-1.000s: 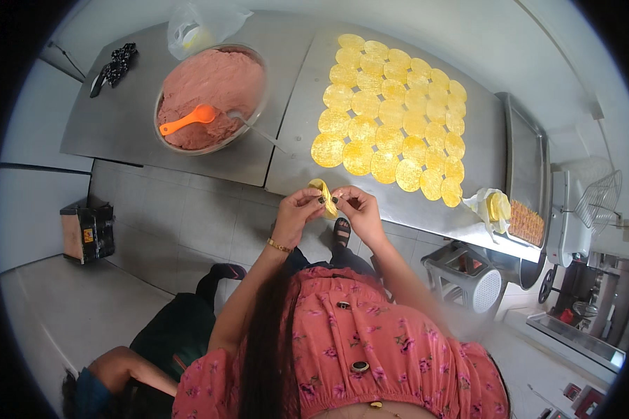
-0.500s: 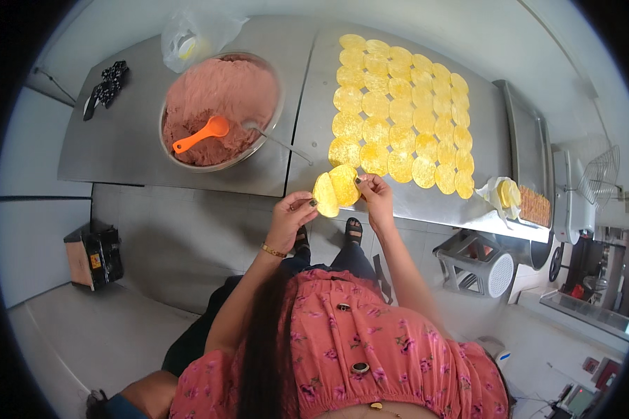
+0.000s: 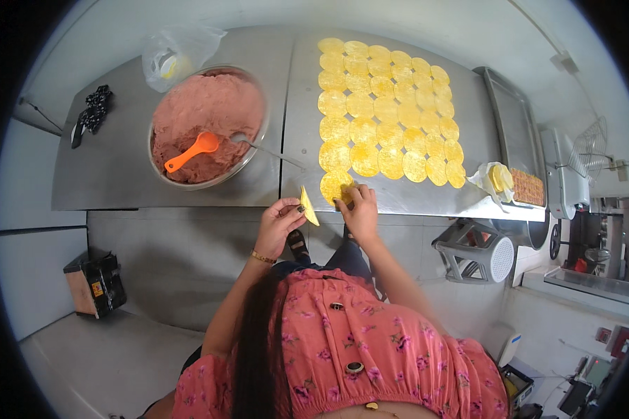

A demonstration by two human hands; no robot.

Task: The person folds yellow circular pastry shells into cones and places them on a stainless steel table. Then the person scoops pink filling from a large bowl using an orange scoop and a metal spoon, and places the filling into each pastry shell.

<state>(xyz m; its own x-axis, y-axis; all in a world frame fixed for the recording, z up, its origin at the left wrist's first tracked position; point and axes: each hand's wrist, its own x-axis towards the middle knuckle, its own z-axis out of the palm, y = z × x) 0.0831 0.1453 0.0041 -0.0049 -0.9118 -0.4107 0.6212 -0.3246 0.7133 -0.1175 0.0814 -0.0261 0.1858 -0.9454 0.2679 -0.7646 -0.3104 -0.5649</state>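
Note:
My left hand [image 3: 282, 225] is closed on a yellow tortilla [image 3: 308, 208], seen almost edge-on above the table's front edge; whether it is one or several in a stack I cannot tell. Just right of it, my right hand [image 3: 360, 209] pinches the right edge of another tortilla [image 3: 334, 183], which lies flat at the near left corner of the laid-out ones. Rows of shiny round tortillas [image 3: 391, 133] cover the table beyond, edges touching or overlapping. To the left stands a wide metal bowl [image 3: 266, 133] full of pink ground meat [image 3: 210, 105]. An orange scoop [image 3: 192, 151] and a metal spoon [image 3: 272, 151] rest in it.
A plastic bag [image 3: 182, 56] sits behind the bowl, a black patterned cloth [image 3: 94, 108] at far left. On the right are tortillas in white wrapping [image 3: 497, 180], a reddish-brown block [image 3: 528, 187] and a metal tray [image 3: 514, 119]. Grey stools [image 3: 475, 251] stand below the steel table [image 3: 210, 199].
My hands have moved apart. The right one has brought a tortilla onto the table at the near left of the rows; the left one keeps its tortilla, now turned edge-on.

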